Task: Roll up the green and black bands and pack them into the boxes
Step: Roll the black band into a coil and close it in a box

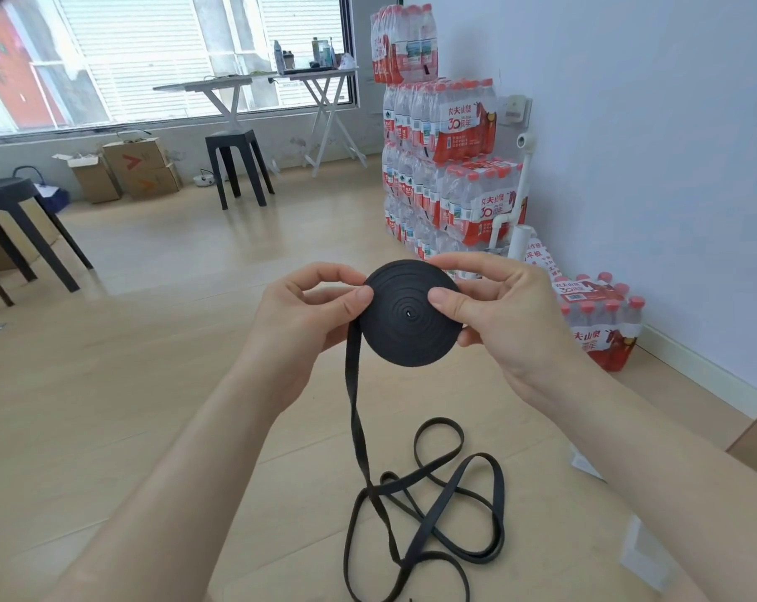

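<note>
Hands are holding the black band (411, 328) up in the air above the wooden floor (107, 427), most of it wound into a flat, tight coil that is facing the camera. The left hand (307, 315) is pinching the coil's left rim, its thumb pressing on the front face and its fingers curling behind. The right hand (502, 319) is gripping the right rim in the same way, thumb in front and fingers behind. A loose tail (354, 406) is hanging from the coil's left side down to the floor, where it is lying in tangled loops below the hands, nearer the floor's right edge. Packs of water bottles (454, 167) are standing stacked along that right edge against the wall. A black stool (237, 162) and cardboard boxes (137, 169) are sitting near the far edge, under the window.
</note>
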